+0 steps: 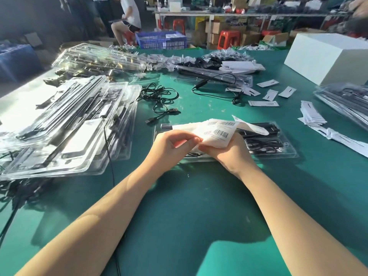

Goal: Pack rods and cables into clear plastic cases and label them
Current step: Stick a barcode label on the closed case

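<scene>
Left hand point(175, 143): fingers curled, thumb and forefinger pinching the near edge of the label sheet point(217, 133).
Right hand point(227, 151): under the sheet, fingers curled up round its lower corner, gripping it.
Label sheet: white, barcodes showing, held just above the case point(278, 148).
Case: clear, flat on the green table point(199, 206), black rod point(266, 128) and cable point(264, 145) inside.
Left: stack of packed cases point(65, 124).
Beyond: loose cables point(161, 98), paper cards point(269, 94), white box point(326, 56).
</scene>
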Demonstrator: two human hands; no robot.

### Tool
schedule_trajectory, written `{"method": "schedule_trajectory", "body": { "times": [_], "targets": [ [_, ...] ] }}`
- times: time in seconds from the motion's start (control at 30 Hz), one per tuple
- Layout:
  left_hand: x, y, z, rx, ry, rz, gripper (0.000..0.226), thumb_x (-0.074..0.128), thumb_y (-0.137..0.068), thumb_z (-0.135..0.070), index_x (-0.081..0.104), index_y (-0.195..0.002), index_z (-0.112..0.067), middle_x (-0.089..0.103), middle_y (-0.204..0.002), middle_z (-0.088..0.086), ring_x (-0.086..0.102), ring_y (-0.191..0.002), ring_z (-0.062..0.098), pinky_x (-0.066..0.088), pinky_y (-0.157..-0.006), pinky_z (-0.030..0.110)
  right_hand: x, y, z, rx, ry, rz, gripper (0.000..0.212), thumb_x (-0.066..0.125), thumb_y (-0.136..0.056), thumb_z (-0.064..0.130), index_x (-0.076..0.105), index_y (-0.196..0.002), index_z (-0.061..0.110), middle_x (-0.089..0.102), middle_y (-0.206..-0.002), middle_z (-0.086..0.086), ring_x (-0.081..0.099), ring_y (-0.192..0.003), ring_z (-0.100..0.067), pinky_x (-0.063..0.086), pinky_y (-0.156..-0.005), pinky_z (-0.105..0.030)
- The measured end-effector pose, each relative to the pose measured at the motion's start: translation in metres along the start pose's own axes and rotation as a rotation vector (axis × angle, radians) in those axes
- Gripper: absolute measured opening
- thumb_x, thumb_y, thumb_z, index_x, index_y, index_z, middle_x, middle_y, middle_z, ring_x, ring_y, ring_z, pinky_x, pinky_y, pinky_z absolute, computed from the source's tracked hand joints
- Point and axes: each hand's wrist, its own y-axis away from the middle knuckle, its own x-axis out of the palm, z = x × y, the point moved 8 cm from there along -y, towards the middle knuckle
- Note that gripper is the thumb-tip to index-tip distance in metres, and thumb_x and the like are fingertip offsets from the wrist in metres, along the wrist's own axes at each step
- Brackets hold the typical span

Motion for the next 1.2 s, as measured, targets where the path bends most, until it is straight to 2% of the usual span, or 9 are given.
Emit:
{"method": "schedule_trajectory", "body": {
  "times": [0.17,0.3,0.5,0.63,0.73,0.8,0.97,1.1,1.2],
  "targets": [
    [-0.004,0.001,-0.006,0.073,0.002,-0.062,0.012,0.074,-0.081,-0.023,0.074,-0.082,-0.035,0.073,-0.090,-0.012,0.067,-0.091,0.009,0.053,-0.088,0.041,-0.001,0.001,-0.003,0.010,-0.015,-0.018,0.035,0.083,-0.071,0.008,0.071,-0.092,0.033,0.073,-0.094,0.017,0.069,-0.093,-0.004,0.052,-0.078,-0.017],
    [-0.006,0.001,0.002,-0.047,0.010,-0.075,0.047,0.077,-0.080,-0.028,0.058,-0.122,-0.036,0.062,-0.119,-0.014,0.058,-0.114,0.004,0.046,-0.101,0.030,-0.003,0.002,0.000,0.024,-0.147,-0.032,0.029,0.077,-0.075,0.002,0.072,-0.104,0.005,0.074,-0.102,0.000,0.070,-0.097,-0.012,0.055,-0.080,-0.022],
    [-0.006,0.003,0.007,-0.145,0.320,-0.096,0.061,0.073,-0.083,-0.006,0.049,-0.132,-0.033,0.074,-0.101,0.002,0.069,-0.089,0.015,0.054,-0.082,0.029,-0.005,0.001,0.000,0.065,-0.163,0.000,0.045,0.075,-0.080,0.004,0.061,-0.122,0.012,0.071,-0.115,-0.001,0.067,-0.107,-0.015,0.053,-0.093,-0.032],
    [-0.006,0.005,0.011,-0.161,0.427,-0.167,0.067,0.070,-0.081,0.006,0.046,-0.132,-0.030,0.074,-0.101,0.003,0.070,-0.094,0.018,0.055,-0.082,0.031,-0.025,0.009,0.011,-0.055,-0.019,-0.424,0.055,0.079,-0.077,0.010,0.039,-0.114,0.011,0.055,-0.109,-0.002,0.062,-0.089,-0.011,0.050,-0.081,-0.022],
    [-0.005,0.004,0.012,-0.169,0.323,-0.174,0.066,0.070,-0.081,0.004,0.046,-0.129,-0.034,0.073,-0.103,-0.006,0.069,-0.097,0.012,0.055,-0.084,0.028,-0.032,0.027,0.045,-0.376,0.592,-0.690,0.046,0.079,-0.075,0.026,0.057,-0.111,0.009,0.050,-0.108,-0.011,0.049,-0.095,-0.022,0.039,-0.086,-0.027],
    [-0.001,0.004,0.010,-0.178,0.288,-0.150,0.057,0.071,-0.081,0.003,0.052,-0.121,-0.033,0.074,-0.098,-0.009,0.070,-0.092,0.009,0.056,-0.080,0.026,-0.015,0.026,0.058,-0.554,0.842,-0.594,0.031,0.078,-0.076,0.030,0.072,-0.103,0.016,0.060,-0.106,-0.010,0.050,-0.099,-0.027,0.032,-0.086,-0.033],
    [0.007,0.006,-0.001,-0.104,0.342,-0.051,0.025,0.060,-0.081,-0.004,0.066,-0.095,-0.023,0.073,-0.089,-0.005,0.065,-0.083,0.014,0.052,-0.081,0.031,0.006,0.025,0.061,-0.632,0.958,-0.440,0.027,0.082,-0.075,0.027,0.077,-0.100,0.021,0.073,-0.104,0.003,0.065,-0.090,-0.029,0.035,-0.081,-0.039],
    [0.001,0.004,-0.001,-0.094,0.238,-0.101,0.027,0.064,-0.087,-0.011,0.071,-0.082,-0.036,0.069,-0.072,-0.018,0.056,-0.064,-0.003,0.046,-0.063,0.015,0.002,0.025,0.062,-0.661,0.946,-0.447,0.017,0.075,-0.081,0.027,0.077,-0.095,0.019,0.075,-0.099,0.005,0.066,-0.086,-0.027,0.031,-0.079,-0.037],
    [0.003,0.004,0.002,-0.100,0.209,-0.114,0.025,0.069,-0.087,-0.014,0.072,-0.079,-0.037,0.070,-0.073,-0.016,0.058,-0.063,-0.002,0.045,-0.061,0.013,0.003,0.027,0.062,-0.676,0.934,-0.436,0.016,0.074,-0.081,0.030,0.077,-0.093,0.019,0.075,-0.094,0.007,0.067,-0.085,-0.024,0.030,-0.079,-0.035]
  ]
}}
